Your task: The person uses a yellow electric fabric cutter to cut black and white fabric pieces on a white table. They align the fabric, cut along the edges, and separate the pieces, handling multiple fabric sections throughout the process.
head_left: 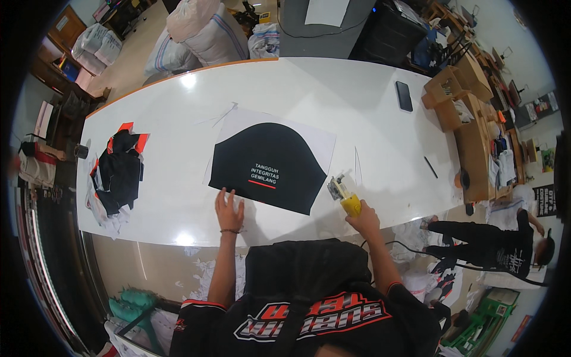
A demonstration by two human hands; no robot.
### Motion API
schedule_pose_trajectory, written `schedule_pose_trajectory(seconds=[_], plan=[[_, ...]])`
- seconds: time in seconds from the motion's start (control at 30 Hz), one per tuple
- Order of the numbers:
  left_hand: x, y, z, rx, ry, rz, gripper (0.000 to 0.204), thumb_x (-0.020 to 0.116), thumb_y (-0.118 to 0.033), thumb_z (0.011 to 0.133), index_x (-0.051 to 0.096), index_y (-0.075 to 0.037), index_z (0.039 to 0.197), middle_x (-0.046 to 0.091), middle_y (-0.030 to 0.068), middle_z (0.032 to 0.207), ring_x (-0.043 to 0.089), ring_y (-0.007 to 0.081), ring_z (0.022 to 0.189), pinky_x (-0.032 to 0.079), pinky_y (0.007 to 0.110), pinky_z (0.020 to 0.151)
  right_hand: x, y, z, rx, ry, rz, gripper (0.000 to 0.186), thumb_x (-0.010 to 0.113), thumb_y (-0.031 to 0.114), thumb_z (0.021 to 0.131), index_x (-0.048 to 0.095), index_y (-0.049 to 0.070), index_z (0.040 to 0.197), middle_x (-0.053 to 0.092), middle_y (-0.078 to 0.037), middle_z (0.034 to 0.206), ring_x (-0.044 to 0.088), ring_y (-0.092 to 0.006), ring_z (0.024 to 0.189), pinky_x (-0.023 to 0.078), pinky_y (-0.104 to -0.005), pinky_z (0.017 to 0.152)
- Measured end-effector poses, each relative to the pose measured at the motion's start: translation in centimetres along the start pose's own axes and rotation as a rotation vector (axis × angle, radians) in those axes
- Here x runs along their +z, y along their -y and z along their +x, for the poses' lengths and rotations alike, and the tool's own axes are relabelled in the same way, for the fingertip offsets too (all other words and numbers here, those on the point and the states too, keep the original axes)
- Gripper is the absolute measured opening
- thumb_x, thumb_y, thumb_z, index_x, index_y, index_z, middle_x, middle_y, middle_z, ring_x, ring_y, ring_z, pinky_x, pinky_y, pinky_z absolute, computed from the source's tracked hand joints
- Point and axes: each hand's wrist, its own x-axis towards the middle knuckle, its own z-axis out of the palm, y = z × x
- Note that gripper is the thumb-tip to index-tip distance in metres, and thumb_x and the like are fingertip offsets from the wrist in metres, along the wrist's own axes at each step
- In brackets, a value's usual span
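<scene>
A black sleeve-shaped fabric panel (262, 146), with pale printed lettering and a red line, lies flat on a white sheet (322, 143) on the table. At the panel's near left edge, my left hand (228, 214) is open, palm down with fingers spread, the fingertips at the fabric's border. My right hand (364, 221) is wrapped round the yellow body of an electric fabric cutter (351, 206). The cutter's metal head points toward the panel's right corner, a small gap apart from it. A dark cord runs off to the right from near my right forearm.
Black and orange fabric pieces (119, 172) are heaped at the table's left. A phone (404, 96), a dark pen (430, 167) and thin offcut strips (357, 163) lie on the right. Wooden shelving (470, 143) stands beyond. Another person (493, 241) is at the right; stuffed sacks (208, 38) stand behind the table.
</scene>
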Motion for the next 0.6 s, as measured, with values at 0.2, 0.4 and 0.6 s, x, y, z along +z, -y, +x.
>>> schedule_pose_trajectory(seconds=[0.2, 0.4, 0.6], plan=[[-1.7, -0.1, -1.6, -0.008, -0.077, -0.076, 0.037, 0.072, -0.017, 0.089, 0.065, -0.004, 0.122, 0.056, 0.0192, 0.133, 0.051, 0.0393, 0.125, 0.043, 0.050, 0.105, -1.3, 1.1, 2.3, -0.057, -0.035, -0.025, 0.062, 0.077, 0.044, 0.071, 0.056, 0.011, 0.119, 0.070, -0.022, 0.102, 0.069, -0.0424, 0.097, 0.056, -0.0518, 0.083], [-5.8, 6.0, -4.3, -0.207, -0.144, 0.032, 0.033, 0.070, -0.016, 0.091, 0.065, -0.004, 0.122, 0.060, 0.0196, 0.127, 0.055, 0.0387, 0.120, 0.047, 0.047, 0.102, -2.8, 3.0, 3.2, -0.080, -0.021, 0.010, 0.063, 0.077, 0.041, 0.071, 0.058, 0.008, 0.121, 0.069, -0.024, 0.104, 0.066, -0.0437, 0.100, 0.055, -0.0504, 0.085], [-7.5, 8.6, -8.5, -0.360, -0.183, 0.090, 0.030, 0.069, -0.018, 0.094, 0.066, -0.003, 0.120, 0.061, 0.0167, 0.125, 0.056, 0.0352, 0.117, 0.048, 0.044, 0.100, -2.1, 3.0, 4.8, -0.134, -0.015, 0.017, 0.059, 0.077, 0.041, 0.070, 0.058, 0.007, 0.114, 0.069, -0.025, 0.103, 0.065, -0.0452, 0.100, 0.054, -0.0516, 0.085]])
